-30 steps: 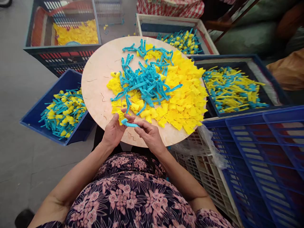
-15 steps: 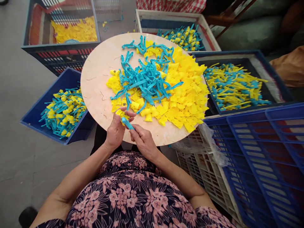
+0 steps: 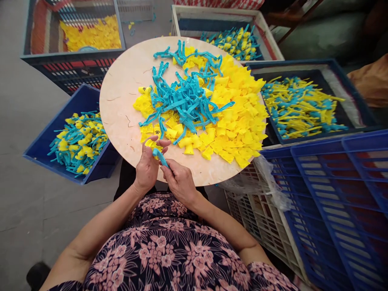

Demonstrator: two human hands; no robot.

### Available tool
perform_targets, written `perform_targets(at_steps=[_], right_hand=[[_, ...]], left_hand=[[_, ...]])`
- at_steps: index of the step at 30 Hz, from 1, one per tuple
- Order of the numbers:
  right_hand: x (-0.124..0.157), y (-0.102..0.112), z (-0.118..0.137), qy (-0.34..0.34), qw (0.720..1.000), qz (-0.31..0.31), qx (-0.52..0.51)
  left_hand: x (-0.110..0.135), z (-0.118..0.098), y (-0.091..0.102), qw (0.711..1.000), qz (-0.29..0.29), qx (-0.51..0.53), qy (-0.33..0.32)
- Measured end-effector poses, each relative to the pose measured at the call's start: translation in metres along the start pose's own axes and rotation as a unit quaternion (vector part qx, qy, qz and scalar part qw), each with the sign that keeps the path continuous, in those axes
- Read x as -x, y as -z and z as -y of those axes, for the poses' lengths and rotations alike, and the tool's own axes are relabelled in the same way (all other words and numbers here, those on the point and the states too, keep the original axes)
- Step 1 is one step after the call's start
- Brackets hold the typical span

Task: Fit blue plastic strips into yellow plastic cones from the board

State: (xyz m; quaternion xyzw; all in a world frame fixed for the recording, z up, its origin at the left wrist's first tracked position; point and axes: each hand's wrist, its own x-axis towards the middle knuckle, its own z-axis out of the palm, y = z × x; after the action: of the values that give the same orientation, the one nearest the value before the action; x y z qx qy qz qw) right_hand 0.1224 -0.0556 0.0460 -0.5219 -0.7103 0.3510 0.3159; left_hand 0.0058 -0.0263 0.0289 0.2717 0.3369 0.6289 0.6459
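My left hand [image 3: 146, 167] is closed on a yellow plastic piece [image 3: 150, 144], held between thumb and fingers near the front edge of the round table [image 3: 118, 101]. A blue plastic strip [image 3: 161, 158] is gripped by my right hand [image 3: 181, 180]. Its far end touches the yellow piece; whether it sits inside or only against it I cannot tell. Just beyond my hands lies a heap of blue strips [image 3: 184, 101]. Loose yellow pieces [image 3: 236, 117] spread beneath them and across the table's right side.
A blue bin [image 3: 42, 151] of joined blue-and-yellow parts stands at left, a crate [image 3: 75, 56] of yellow pieces behind it. Further crates stand at the back [image 3: 218, 10] and right [image 3: 312, 62]. Stacked blue crates [image 3: 330, 194] and a clear plastic bag [image 3: 269, 186] flank the table's right front.
My right hand has shifted slightly left with the blue strip, which now tilts more steeply against the yellow piece. The whole view has moved a little.
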Motion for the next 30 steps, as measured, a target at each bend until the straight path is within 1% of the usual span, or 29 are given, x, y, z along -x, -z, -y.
perform_targets(at_steps=[6,10,15,20,23,26,30], right_hand=[[0.001,-0.012,-0.007,0.062,0.991,-0.025,0.116],[0.002,-0.017,-0.011,0.086,0.983,-0.03,0.159],[0.004,-0.018,-0.013,0.096,0.98,-0.03,0.169],[0.005,-0.016,-0.01,0.067,0.987,-0.021,0.147],[0.007,-0.015,-0.01,0.066,0.988,-0.01,0.14],[0.008,-0.017,-0.013,0.071,0.984,0.007,0.161],[0.004,-0.022,-0.02,0.071,0.98,0.05,0.179]], left_hand=[[-0.001,0.003,-0.002,1.0,-0.018,0.011,0.001],[-0.001,0.004,-0.003,0.999,-0.034,0.02,0.013],[0.0,0.002,-0.003,0.999,-0.039,0.02,0.018],[0.001,0.0,-0.004,0.999,-0.03,0.0,0.019],[0.003,0.001,-0.005,0.999,-0.029,-0.006,0.017],[0.004,0.003,-0.006,0.999,-0.042,-0.013,0.023],[0.004,0.006,-0.001,0.996,-0.077,-0.013,0.031]])
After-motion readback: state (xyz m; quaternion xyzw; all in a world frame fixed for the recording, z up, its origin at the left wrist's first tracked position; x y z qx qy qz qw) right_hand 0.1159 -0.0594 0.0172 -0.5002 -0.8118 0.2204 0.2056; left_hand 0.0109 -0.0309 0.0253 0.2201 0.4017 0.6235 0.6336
